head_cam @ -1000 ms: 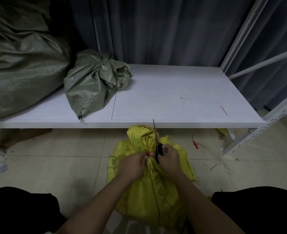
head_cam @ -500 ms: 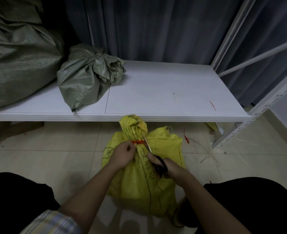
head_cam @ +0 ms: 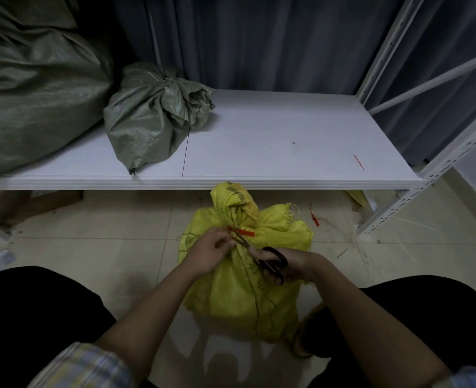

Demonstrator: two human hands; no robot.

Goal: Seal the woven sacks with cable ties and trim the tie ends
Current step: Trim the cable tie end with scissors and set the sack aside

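- Presently, I note the yellow sack (head_cam: 242,287) on the floor, red cable tie (head_cam: 242,232) round its neck.
- Left hand (head_cam: 210,252) pinches the neck.
- Right hand (head_cam: 293,266) grips scissors (head_cam: 270,261), blades at the tie.

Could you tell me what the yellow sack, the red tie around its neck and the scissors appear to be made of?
Yellow sack: woven plastic, probably polypropylene, with a slight sheen and frayed strands at its top edge.
Red tie: a thin, flat, smooth strip, apparently plastic.
Scissors: black loop handles that look like plastic, and pale narrow blades, likely metal, though dim light blurs the finish.
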